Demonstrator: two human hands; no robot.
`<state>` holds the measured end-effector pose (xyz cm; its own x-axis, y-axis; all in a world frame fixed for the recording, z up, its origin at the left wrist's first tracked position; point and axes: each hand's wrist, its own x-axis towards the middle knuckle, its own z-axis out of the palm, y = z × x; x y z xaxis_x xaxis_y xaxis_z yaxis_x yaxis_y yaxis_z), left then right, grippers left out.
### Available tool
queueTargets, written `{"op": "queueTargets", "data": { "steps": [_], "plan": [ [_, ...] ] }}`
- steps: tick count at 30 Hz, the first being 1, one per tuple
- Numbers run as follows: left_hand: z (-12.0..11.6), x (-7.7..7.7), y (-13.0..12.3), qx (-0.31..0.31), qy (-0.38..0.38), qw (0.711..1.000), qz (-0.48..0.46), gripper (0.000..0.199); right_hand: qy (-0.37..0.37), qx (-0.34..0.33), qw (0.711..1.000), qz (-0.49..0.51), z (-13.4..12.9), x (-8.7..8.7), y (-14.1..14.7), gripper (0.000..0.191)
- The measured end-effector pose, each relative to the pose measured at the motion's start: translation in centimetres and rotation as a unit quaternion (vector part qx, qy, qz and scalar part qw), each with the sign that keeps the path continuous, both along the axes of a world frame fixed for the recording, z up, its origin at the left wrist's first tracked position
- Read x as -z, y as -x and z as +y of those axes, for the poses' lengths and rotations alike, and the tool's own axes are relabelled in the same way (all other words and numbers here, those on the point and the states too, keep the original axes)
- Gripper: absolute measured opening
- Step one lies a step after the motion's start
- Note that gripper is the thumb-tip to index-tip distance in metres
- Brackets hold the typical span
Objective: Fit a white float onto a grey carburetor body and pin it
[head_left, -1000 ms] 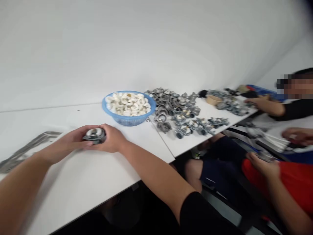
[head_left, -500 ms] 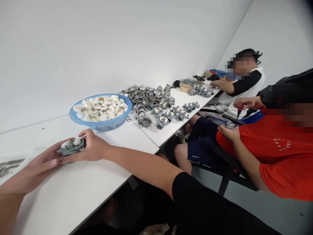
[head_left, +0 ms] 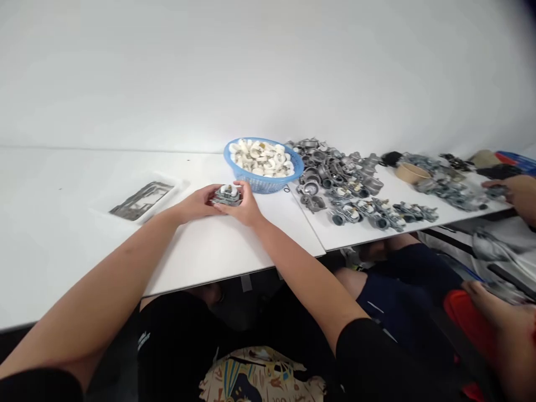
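A grey metal carburetor body with a white float on top is held just above the white table, between both hands. My left hand is closed around its left side. On the right side, my right hand grips it with thumb and fingers. The undersides of the part are hidden by the fingers. Just beyond the hands stands a blue plastic basket heaped with white floats.
A white tray with thin grey metal pieces lies to the left. Right of the basket are piled grey carburetor bodies and several with floats. A tan bowl stands farther right. Co-workers' hands show at the right edge.
The view has swung left and downward, so the hands and carburetor body now appear nearer the middle. Both hands still hold it. The tray has come fully into view.
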<state>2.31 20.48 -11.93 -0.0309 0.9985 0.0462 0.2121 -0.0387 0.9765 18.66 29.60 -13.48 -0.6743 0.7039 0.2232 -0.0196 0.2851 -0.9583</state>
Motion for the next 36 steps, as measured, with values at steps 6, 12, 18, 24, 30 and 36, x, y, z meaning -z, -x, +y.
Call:
{"op": "queueTargets", "data": {
  "steps": [6, 12, 18, 24, 30, 36],
  "plan": [
    [0.2, 0.3, 0.3, -0.017, -0.017, 0.999, 0.044, 0.089, -0.026, -0.040, 0.999, -0.023, 0.2, -0.1, -0.2, 0.097],
    [0.2, 0.4, 0.3, -0.031, -0.027, 0.995, 0.091, 0.074, 0.005, -0.060, 0.998, -0.014, 0.4, -0.5, -0.2, 0.117],
    [-0.5, -0.2, -0.2, -0.033, -0.032, 0.990, 0.133, 0.071, 0.024, -0.076, 0.996, -0.047, 1.1, -0.2, -0.3, 0.111],
    [0.1, 0.6, 0.3, -0.054, -0.035, 0.990, 0.124, 0.076, 0.015, -0.092, 0.993, -0.067, 1.2, -1.0, -0.8, 0.114],
    [0.3, 1.1, 0.7, -0.166, -0.005, 0.970, 0.178, 0.082, -0.014, -0.080, 0.992, -0.098, 1.0, -1.0, -1.0, 0.110],
    [-0.4, 0.0, 0.8, -0.215, 0.056, 0.962, 0.157, 0.086, -0.025, -0.074, 0.989, -0.122, 1.0, -0.6, -0.9, 0.105]
  ]
}}
